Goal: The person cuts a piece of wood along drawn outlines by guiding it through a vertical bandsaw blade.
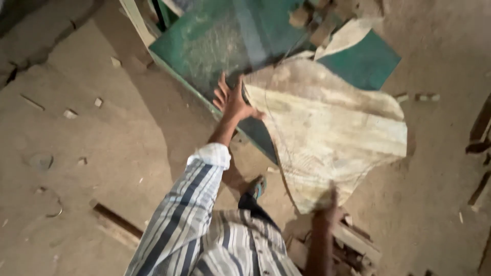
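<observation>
The left hand [232, 99] is spread wide, with the fingers fanned out and apart from each other. The palm and thumb are pressed against the left edge of a large, pale wooden slab [327, 128] of irregular shape; the slab is touched there but is not gripped by closed fingers. The slab lies partly on the green counter [215, 41] and hangs out over the dusty floor [76, 153] toward the lower right.

The right hand [327, 202] is seen at the lower tip of the slab, but it is blurred. It seems to be in contact with the wood there, yet it cannot be told whether the fingers are closed around the edge or only laid on it.

Small wood offcuts [319, 20] are piled at the far end of the counter, cut off by the upper border. More wood pieces [353, 243] are lying on the floor below the slab, partly hidden by the right forearm. A striped sleeve [189, 204] covers the left arm.
</observation>
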